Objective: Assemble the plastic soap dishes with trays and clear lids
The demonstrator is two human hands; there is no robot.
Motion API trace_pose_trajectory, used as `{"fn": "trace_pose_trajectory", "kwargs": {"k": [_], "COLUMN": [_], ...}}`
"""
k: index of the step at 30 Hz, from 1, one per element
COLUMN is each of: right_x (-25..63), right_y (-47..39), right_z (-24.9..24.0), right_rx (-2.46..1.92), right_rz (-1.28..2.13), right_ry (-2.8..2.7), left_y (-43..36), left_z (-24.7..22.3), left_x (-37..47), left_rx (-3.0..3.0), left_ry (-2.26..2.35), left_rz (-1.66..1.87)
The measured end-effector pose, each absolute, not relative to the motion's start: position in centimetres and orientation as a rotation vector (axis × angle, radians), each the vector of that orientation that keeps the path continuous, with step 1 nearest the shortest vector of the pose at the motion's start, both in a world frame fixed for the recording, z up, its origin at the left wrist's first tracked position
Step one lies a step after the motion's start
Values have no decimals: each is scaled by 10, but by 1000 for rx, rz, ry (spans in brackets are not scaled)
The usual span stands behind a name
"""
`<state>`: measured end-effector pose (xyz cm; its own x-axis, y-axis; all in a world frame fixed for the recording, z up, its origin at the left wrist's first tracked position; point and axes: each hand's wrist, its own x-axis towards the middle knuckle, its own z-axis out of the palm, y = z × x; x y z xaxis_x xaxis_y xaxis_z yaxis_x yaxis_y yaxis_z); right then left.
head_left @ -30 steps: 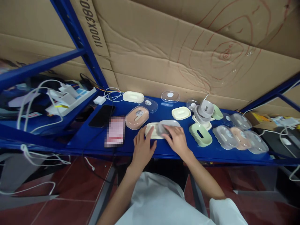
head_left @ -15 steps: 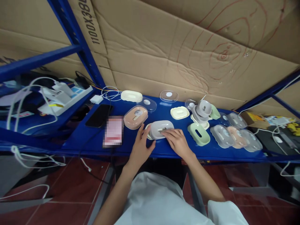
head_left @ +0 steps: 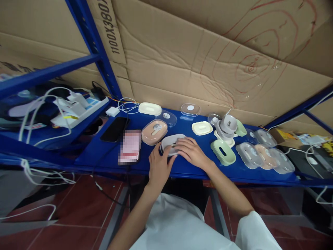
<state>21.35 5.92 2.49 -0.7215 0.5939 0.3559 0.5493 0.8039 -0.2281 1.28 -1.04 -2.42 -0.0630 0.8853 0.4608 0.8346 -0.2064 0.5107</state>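
My left hand [head_left: 159,167] is curled around the near-left end of a grey soap box [head_left: 171,145] on the front part of the blue shelf [head_left: 197,170], thumb and fingers clasping its edge, while my right hand [head_left: 191,152] lies flat over the lid with the fingers together — pressing down on top. The box sits just right of a pink soap box [head_left: 154,131] and a phone [head_left: 129,146] with a blurred screen, well left of a green soap dish [head_left: 223,152]. Further right I see a stack of grey parts [head_left: 227,125] and a row of clear-lidded boxes [head_left: 264,152] — all apart from my hands.
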Motion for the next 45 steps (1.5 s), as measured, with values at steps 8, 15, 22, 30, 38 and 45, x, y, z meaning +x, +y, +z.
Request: {"fn": "trace_pose_trajectory", "kwargs": {"k": [8, 15, 22, 30, 38, 45], "right_x": [223, 221, 223, 192, 160, 245], "right_y": [67, 63, 53, 154, 202, 90], "right_z": [15, 13, 10, 32, 17, 14], "right_rx": [-929, -996, -986, -1119, -1288, -1241], "right_rz": [127, 36, 40, 224, 373, 347], "right_ry": [-2609, -2589, -2670, -2395, -2397, -2229], "left_y": [-7, -4, -6, -7, -8, -5], "left_z": [-14, -14, -23, -28, -29, -22], "left_x": [14, 14, 8, -1, -18, -23], "left_rx": [2050, 2099, 2153, 2124, 2067, 1992], "left_ry": [1984, 1976, 1915, 1722, 1568, 1471], "left_rz": [1025, 906, 977, 1127, 1124, 1062]}}
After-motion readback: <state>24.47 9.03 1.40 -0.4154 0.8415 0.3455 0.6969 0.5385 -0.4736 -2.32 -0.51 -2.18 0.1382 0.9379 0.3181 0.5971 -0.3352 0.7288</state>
